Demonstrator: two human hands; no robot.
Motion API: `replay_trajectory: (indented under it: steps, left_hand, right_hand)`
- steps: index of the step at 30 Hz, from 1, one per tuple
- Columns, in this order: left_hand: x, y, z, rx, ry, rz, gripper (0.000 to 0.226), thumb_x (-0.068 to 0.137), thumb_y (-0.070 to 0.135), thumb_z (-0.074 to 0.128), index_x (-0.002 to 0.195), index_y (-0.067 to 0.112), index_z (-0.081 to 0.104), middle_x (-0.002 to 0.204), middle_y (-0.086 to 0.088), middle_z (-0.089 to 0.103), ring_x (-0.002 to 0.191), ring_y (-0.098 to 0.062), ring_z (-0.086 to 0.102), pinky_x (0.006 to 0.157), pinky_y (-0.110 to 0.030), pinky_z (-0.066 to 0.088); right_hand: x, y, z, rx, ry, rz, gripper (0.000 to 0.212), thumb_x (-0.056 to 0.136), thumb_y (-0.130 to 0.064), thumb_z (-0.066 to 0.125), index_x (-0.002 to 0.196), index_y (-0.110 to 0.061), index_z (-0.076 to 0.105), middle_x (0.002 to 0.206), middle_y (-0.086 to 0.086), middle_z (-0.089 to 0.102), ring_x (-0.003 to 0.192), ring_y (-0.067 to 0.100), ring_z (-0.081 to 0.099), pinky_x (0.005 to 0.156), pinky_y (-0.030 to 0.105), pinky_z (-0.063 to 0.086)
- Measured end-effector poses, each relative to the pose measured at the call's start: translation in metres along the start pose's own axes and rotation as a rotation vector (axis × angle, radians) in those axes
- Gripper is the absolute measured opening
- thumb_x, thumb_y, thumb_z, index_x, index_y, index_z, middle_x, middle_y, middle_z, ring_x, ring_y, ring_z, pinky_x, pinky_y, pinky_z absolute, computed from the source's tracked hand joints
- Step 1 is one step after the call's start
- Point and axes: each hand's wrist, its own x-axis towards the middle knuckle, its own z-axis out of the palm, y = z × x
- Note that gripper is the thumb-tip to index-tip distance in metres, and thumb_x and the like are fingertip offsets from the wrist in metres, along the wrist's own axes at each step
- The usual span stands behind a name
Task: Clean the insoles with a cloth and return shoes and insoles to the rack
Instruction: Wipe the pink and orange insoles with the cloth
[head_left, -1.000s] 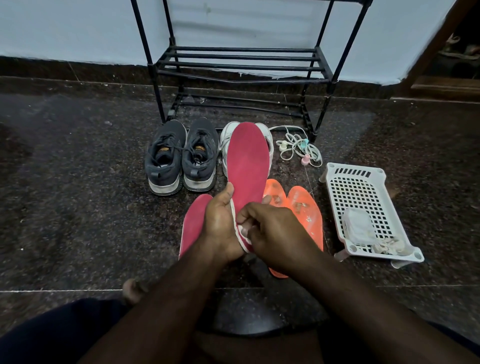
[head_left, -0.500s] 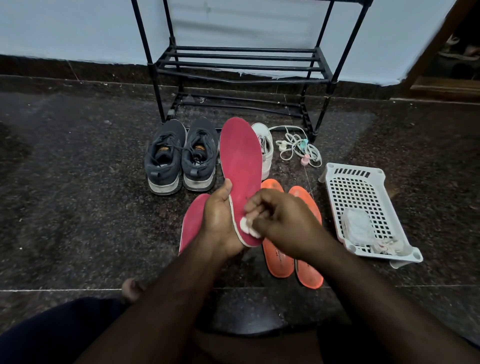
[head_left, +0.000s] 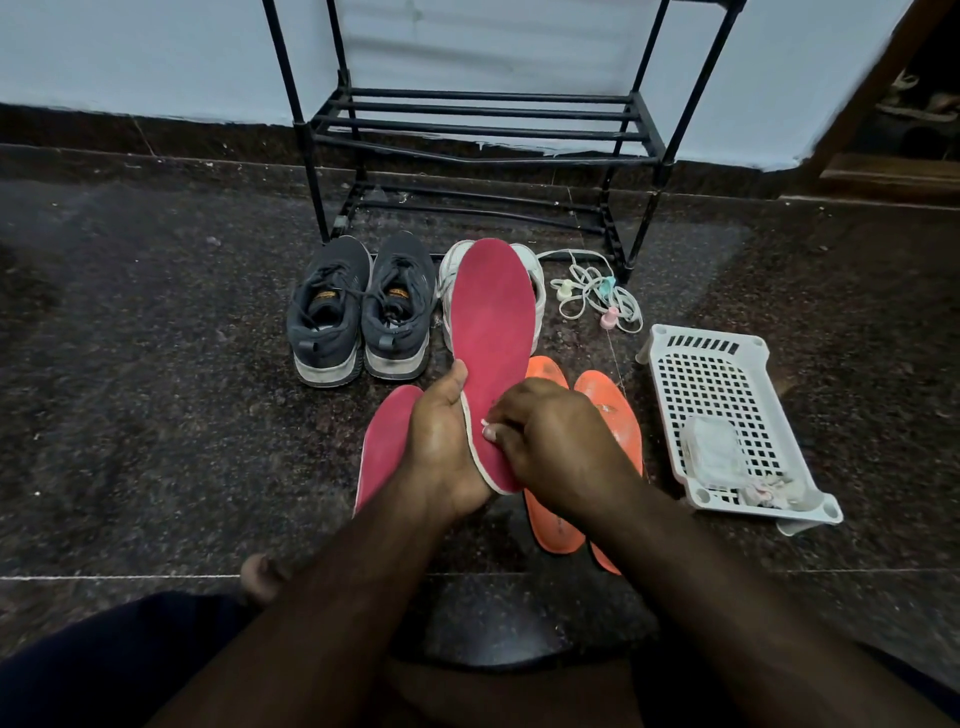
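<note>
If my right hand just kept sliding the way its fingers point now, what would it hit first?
The right hand points leftward across the red insole, pinching a small white cloth. Going on, it would probably meet the left hand gripping the insole's edge; depth is unclear.

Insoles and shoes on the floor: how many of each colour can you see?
Red insoles: 2, held, lying
Orange insoles: 2
Dark grey shoes: 2
White shoes: 2, mostly hidden behind the held insole
Total: 8
</note>
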Motion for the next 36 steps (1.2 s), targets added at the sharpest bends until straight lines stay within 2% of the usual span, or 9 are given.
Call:
replay_trajectory:
  steps: [4, 9, 11, 17, 20, 24, 29, 31, 36]
  left_hand:
    - [0.000, 0.000, -0.001, 0.002, 0.073, -0.079, 0.066, 0.097, 0.059, 0.036, 0.070, 0.006, 0.064, 0.069, -0.011, 0.058, 0.056, -0.020, 0.059, 0.062, -0.027, 0.052]
    - [0.004, -0.003, -0.001, -0.040, 0.059, -0.042, 0.061, 0.102, 0.052, 0.032, 0.103, 0.001, 0.066, 0.098, -0.018, 0.064, 0.093, -0.030, 0.061, 0.100, -0.044, 0.043]
    - [0.000, -0.006, 0.001, -0.038, 0.022, -0.043, 0.060, 0.104, 0.048, 0.029, 0.107, 0.002, 0.067, 0.101, -0.019, 0.070, 0.094, -0.031, 0.068, 0.099, -0.044, 0.046]
    - [0.002, 0.004, -0.005, -0.034, 0.065, -0.113, 0.077, 0.098, 0.060, 0.037, 0.081, -0.003, 0.078, 0.122, -0.022, 0.061, 0.108, -0.034, 0.061, 0.112, -0.046, 0.037]
    - [0.003, 0.002, -0.002, -0.034, 0.039, -0.073, 0.070, 0.100, 0.055, 0.035, 0.088, -0.002, 0.074, 0.100, -0.020, 0.063, 0.089, -0.033, 0.065, 0.094, -0.042, 0.043]
    - [-0.001, -0.005, 0.001, -0.027, -0.008, -0.079, 0.059, 0.101, 0.048, 0.032, 0.109, 0.000, 0.066, 0.102, -0.022, 0.071, 0.096, -0.034, 0.070, 0.103, -0.046, 0.042]
    - [-0.002, 0.003, 0.000, 0.001, 0.073, -0.134, 0.078, 0.097, 0.060, 0.036, 0.090, -0.006, 0.076, 0.126, -0.022, 0.063, 0.117, -0.034, 0.060, 0.112, -0.046, 0.037]
    - [-0.002, 0.006, 0.001, 0.016, 0.070, -0.116, 0.081, 0.098, 0.060, 0.034, 0.080, -0.006, 0.078, 0.116, -0.024, 0.067, 0.109, -0.033, 0.065, 0.104, -0.046, 0.042]
    - [-0.003, 0.008, 0.004, -0.002, 0.084, 0.017, 0.063, 0.103, 0.054, 0.028, 0.110, 0.002, 0.064, 0.096, -0.022, 0.073, 0.083, -0.034, 0.073, 0.089, -0.046, 0.049]
  right_hand:
    - [-0.007, -0.007, 0.000, 0.229, -0.087, 0.140, 0.021, 0.081, -0.003, 0.063, 0.092, -0.020, 0.067, 0.083, -0.005, 0.070, 0.080, 0.014, 0.064, 0.074, 0.034, 0.052]
    - [-0.005, -0.004, -0.002, 0.325, 0.190, 0.140, 0.020, 0.078, 0.000, 0.070, 0.083, -0.017, 0.061, 0.078, -0.006, 0.065, 0.072, 0.008, 0.060, 0.067, 0.025, 0.049]
    - [0.001, -0.002, 0.002, 0.224, 0.284, 0.105, 0.017, 0.079, 0.000, 0.070, 0.082, -0.013, 0.060, 0.078, -0.003, 0.063, 0.073, 0.009, 0.055, 0.068, 0.023, 0.044]
    - [-0.013, -0.011, 0.004, 0.351, -0.082, 0.194, 0.020, 0.078, -0.001, 0.065, 0.082, -0.020, 0.063, 0.074, -0.006, 0.068, 0.068, 0.008, 0.062, 0.067, 0.031, 0.053]
    - [-0.011, -0.007, -0.006, 0.525, 0.001, 0.270, 0.019, 0.079, -0.005, 0.075, 0.080, -0.019, 0.063, 0.072, -0.006, 0.069, 0.065, 0.007, 0.066, 0.067, 0.033, 0.056]
    - [0.003, -0.005, -0.002, 0.337, 0.240, 0.203, 0.014, 0.083, -0.010, 0.074, 0.082, -0.015, 0.061, 0.072, -0.008, 0.066, 0.068, 0.004, 0.061, 0.064, 0.016, 0.045]
    - [-0.011, -0.012, 0.008, 0.339, 0.001, 0.161, 0.014, 0.081, -0.005, 0.068, 0.082, -0.018, 0.063, 0.072, -0.008, 0.066, 0.066, 0.004, 0.060, 0.061, 0.015, 0.043]
    - [-0.014, -0.010, 0.000, 0.395, -0.060, 0.168, 0.019, 0.080, -0.004, 0.069, 0.082, -0.022, 0.063, 0.072, -0.010, 0.066, 0.066, 0.003, 0.062, 0.062, 0.016, 0.047]
    - [-0.014, -0.008, 0.000, 0.190, 0.133, 0.101, 0.020, 0.076, 0.000, 0.062, 0.082, -0.019, 0.060, 0.076, -0.008, 0.062, 0.071, 0.009, 0.057, 0.066, 0.027, 0.046]
